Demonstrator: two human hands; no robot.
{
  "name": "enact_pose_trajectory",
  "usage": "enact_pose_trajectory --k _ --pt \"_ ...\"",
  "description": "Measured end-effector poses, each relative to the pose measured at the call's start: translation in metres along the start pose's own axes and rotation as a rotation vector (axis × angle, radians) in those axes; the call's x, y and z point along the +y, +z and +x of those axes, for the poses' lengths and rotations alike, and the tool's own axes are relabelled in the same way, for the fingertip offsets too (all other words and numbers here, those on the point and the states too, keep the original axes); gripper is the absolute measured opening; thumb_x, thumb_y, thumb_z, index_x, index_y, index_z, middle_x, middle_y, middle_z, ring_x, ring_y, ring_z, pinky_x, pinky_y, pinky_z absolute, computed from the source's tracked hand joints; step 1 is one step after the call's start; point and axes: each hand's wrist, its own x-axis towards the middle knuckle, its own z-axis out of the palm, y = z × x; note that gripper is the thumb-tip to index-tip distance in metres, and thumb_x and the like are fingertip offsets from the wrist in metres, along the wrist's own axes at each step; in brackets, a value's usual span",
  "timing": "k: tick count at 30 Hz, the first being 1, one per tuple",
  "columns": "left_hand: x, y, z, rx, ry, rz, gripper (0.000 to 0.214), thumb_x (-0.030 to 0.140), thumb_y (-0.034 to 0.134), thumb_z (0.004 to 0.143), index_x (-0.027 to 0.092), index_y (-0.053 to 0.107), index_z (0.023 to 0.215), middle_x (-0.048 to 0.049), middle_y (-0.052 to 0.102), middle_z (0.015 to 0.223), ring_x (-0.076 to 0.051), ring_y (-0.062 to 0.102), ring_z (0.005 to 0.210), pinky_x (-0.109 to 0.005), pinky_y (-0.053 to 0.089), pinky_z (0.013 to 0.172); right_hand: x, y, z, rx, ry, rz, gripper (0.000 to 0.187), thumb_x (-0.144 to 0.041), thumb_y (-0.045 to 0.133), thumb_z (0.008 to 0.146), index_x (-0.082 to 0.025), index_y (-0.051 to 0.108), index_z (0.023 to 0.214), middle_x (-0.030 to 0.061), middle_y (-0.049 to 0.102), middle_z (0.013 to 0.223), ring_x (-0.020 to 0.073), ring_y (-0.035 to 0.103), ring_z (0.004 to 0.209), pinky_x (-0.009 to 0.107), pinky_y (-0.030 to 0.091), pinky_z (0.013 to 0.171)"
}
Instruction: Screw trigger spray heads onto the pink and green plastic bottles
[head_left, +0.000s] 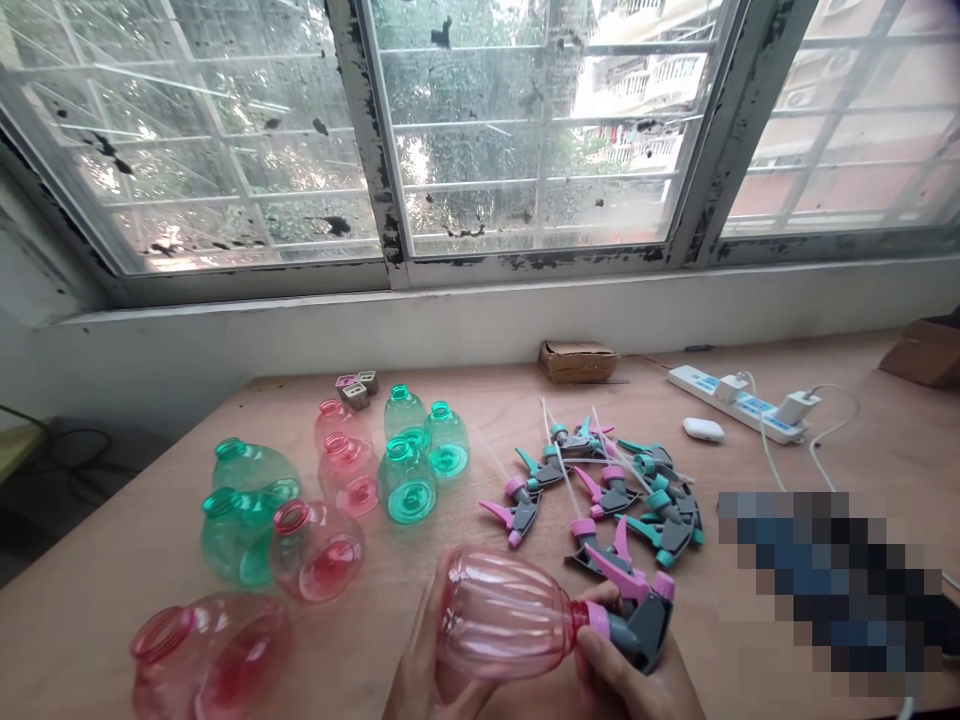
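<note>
My left hand [421, 668] cups a pink ribbed spray bottle [504, 612] that lies on its side near the table's front edge. At the bottle's neck sits a pink and grey trigger sprayer head [636, 608], and my right hand [628, 675] is closed round it. Several loose trigger heads [609, 482], pink and teal, lie in a pile just beyond. Several empty pink and green bottles [322, 490] without heads stand and lie to the left.
A wooden table [480, 400] runs under a barred window. A white power strip [739, 403] with chargers and cables lies at the back right, beside a white earbud case [703, 429]. A brown cardboard box [577, 360] sits by the wall. A blurred patch covers the right front.
</note>
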Motion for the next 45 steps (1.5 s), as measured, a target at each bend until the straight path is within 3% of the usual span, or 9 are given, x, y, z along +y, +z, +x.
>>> enact_pose_trajectory --k 3,6,9,15,21,24,29,35,45 --pt "0.0033 -0.0007 0.0 -0.034 0.015 0.02 0.103 0.053 0.081 0.066 0.03 0.03 0.152 -0.0082 0.05 0.151 -0.035 0.039 0.143 -0.049 0.025 0.12 0.0009 -0.0006 0.0015 -0.012 0.004 0.027 0.041 -0.052 0.081 0.067 -0.018 0.064 0.082 -0.0022 0.064 0.046 0.0141 0.055 0.039 0.024 0.042 0.044" --pt "0.0071 -0.0044 0.0001 -0.097 0.012 -0.051 0.113 0.059 0.085 0.055 0.03 0.033 0.151 -0.0082 0.058 0.144 -0.038 0.044 0.139 -0.05 0.027 0.119 0.0017 -0.0017 0.0003 0.004 -0.033 -0.013 0.041 -0.052 0.082 0.065 -0.018 0.066 0.082 -0.0025 0.063 0.046 0.0147 0.055 0.041 0.025 0.042 0.046" --pt "0.0102 -0.0064 0.0008 -0.12 -0.005 -0.083 0.1 0.063 0.08 0.061 0.03 0.042 0.147 -0.0076 0.06 0.142 -0.037 0.05 0.134 -0.047 0.034 0.117 0.0012 -0.0019 -0.001 0.022 -0.046 -0.033 0.042 -0.052 0.083 0.063 -0.018 0.068 0.083 -0.0023 0.063 0.048 0.0147 0.056 0.043 0.025 0.043 0.046" --pt "0.0073 -0.003 0.0014 -0.044 -0.007 -0.015 0.079 0.052 0.077 0.072 0.032 0.048 0.142 -0.0035 0.055 0.148 -0.032 0.043 0.14 -0.044 0.027 0.12 0.0036 -0.0029 0.0023 -0.028 0.015 0.073 0.039 -0.052 0.08 0.069 -0.018 0.064 0.079 -0.0019 0.064 0.047 0.0114 0.055 0.038 0.021 0.041 0.042" --pt "0.0062 -0.0075 -0.0013 -0.1 -0.056 -0.049 0.101 0.054 0.084 0.06 0.024 0.042 0.147 -0.0097 0.053 0.149 -0.037 0.04 0.141 -0.046 0.024 0.122 0.0014 -0.0035 -0.0016 0.012 -0.029 -0.043 0.04 -0.052 0.083 0.064 -0.018 0.068 0.078 0.0003 0.068 0.051 0.0162 0.061 0.045 0.025 0.047 0.047" --pt "0.0087 -0.0084 -0.002 -0.106 -0.099 -0.037 0.09 0.053 0.082 0.065 0.023 0.048 0.143 -0.0097 0.053 0.149 -0.035 0.038 0.143 -0.045 0.024 0.122 -0.0034 -0.0025 -0.0036 0.005 -0.049 -0.074 0.038 -0.052 0.082 0.065 -0.018 0.069 0.079 0.0007 0.068 0.053 0.0172 0.062 0.048 0.026 0.048 0.05" --pt "0.0088 -0.0053 -0.0017 -0.093 -0.036 -0.028 0.088 0.047 0.078 0.072 0.03 0.038 0.148 -0.0052 0.041 0.158 -0.032 0.034 0.145 -0.044 0.021 0.123 -0.0034 -0.0039 -0.0026 -0.026 -0.056 -0.061 0.038 -0.05 0.079 0.071 -0.018 0.066 0.087 -0.0028 0.064 0.049 0.014 0.056 0.044 0.026 0.044 0.05" --pt "0.0042 -0.007 -0.0014 -0.118 -0.007 -0.089 0.108 0.057 0.084 0.059 0.029 0.034 0.15 -0.0088 0.044 0.155 -0.038 0.035 0.144 -0.049 0.024 0.121 0.001 -0.0071 -0.0033 -0.05 -0.06 -0.13 0.041 -0.054 0.08 0.067 -0.021 0.068 0.088 -0.0022 0.064 0.048 0.0194 0.059 0.045 0.031 0.046 0.051" --pt "0.0049 -0.0067 0.0002 -0.085 -0.023 -0.057 0.094 0.045 0.087 0.062 0.029 0.044 0.144 -0.0056 0.047 0.154 -0.034 0.036 0.144 -0.047 0.024 0.122 -0.0009 -0.0046 -0.0019 -0.055 -0.047 -0.093 0.039 -0.053 0.078 0.07 -0.019 0.066 0.085 -0.0028 0.062 0.046 0.0159 0.056 0.045 0.028 0.043 0.051"
